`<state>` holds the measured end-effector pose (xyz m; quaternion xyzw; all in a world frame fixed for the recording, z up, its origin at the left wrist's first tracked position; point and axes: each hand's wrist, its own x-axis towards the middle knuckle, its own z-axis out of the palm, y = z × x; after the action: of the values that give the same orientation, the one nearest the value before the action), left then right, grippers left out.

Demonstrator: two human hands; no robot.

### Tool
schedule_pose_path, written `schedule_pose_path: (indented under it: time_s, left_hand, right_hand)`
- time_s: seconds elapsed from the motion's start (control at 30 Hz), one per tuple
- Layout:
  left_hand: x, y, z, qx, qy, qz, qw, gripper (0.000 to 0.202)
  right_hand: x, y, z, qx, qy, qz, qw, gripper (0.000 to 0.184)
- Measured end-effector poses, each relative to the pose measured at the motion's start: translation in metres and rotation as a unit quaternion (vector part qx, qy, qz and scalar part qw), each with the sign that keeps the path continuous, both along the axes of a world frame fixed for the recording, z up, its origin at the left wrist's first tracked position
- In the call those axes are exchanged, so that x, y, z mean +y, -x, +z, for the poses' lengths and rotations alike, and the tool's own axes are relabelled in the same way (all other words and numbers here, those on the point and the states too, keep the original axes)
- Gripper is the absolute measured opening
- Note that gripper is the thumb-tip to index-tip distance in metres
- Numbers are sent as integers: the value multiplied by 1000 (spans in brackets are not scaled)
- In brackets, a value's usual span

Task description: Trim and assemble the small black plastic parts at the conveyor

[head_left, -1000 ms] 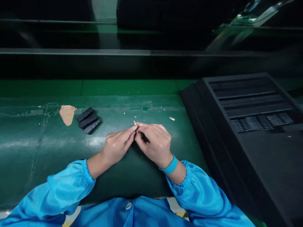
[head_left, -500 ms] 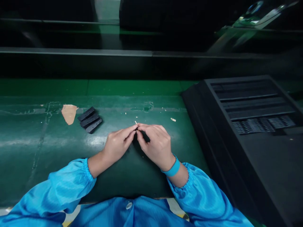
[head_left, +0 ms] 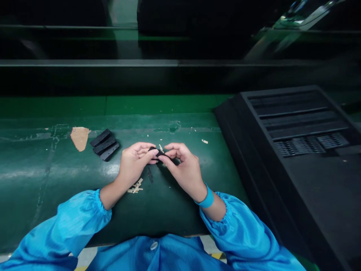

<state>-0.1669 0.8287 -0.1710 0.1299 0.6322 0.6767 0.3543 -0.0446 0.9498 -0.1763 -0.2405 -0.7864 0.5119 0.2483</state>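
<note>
My left hand [head_left: 134, 162] and my right hand [head_left: 182, 167] meet over the green mat [head_left: 56, 177], and both pinch a small black strip [head_left: 156, 152] held between their fingertips. Both hands are closed on it, raised a little off the mat. A thin dark sliver [head_left: 150, 175] lies on the mat just below the hands. A small heap of pale paper scraps [head_left: 135, 186] lies beside my left wrist. Three black strips [head_left: 104, 144] lie side by side to the left of my hands.
A large black plastic housing [head_left: 296, 158] with vent slots fills the right side. A tan torn patch [head_left: 80, 137] marks the mat at the left. Small pale bits [head_left: 205, 141] are scattered beyond my hands. A dark conveyor rail [head_left: 113, 63] runs across the back.
My hands have lifted and turned palms inward, showing the black strip between them. My left hand moved off the mat, uncovering the pale scraps and the dark sliver.
</note>
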Motion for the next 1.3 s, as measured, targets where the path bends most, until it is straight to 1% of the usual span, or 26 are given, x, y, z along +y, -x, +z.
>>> schedule_pose_path:
  time_s: [0.13,0.27,0.37,0.43,0.6,0.77,0.83,0.9,0.97,1.03,1.1,1.17,1.23,1.3]
  left_hand:
    - [0,0,-2,-23,-8,3,1000,30]
    - [0,0,-4,-26,-17,10,999,34]
    - [1,1,-4,-25,-19,-1,999,40]
    - [1,2,-3,-24,-19,-7,1000,40]
    - [2,5,-2,-51,5,9,999,37]
    - [1,3,-3,-91,-31,-4,995,42]
    - [1,2,-3,-97,-33,2,995,41]
    - [1,1,-4,-99,-25,9,995,37]
    - [2,1,-4,-98,-21,15,995,35]
    - [1,0,-5,-89,-22,10,996,35]
    - [1,0,-6,-78,-23,3,997,34]
    - [0,0,-7,-70,-24,-4,997,33]
    - [-1,0,-9,-60,-25,-12,998,31]
    - [-3,0,-11,-46,-24,-19,998,29]
  right_hand:
    - [-2,1,-2,9,41,-9,999,30]
    - [-1,3,-4,19,75,-10,997,33]
    - [0,4,-6,22,98,-7,995,34]
    - [0,4,-7,25,107,-4,994,34]
    - [-4,4,-7,37,89,-1,995,31]
    - [-2,6,-10,50,81,-11,995,24]
    - [0,6,-12,56,39,-15,998,20]
    - [1,6,-12,62,-52,-11,997,14]
    - [2,5,-11,72,-161,4,984,12]
    - [2,4,-10,83,-236,21,968,17]
    - [2,3,-9,89,-271,29,958,22]
    - [2,2,-9,89,-285,30,954,23]
    - [2,2,-10,81,-287,32,954,24]
    - [2,2,-11,70,-266,32,961,24]
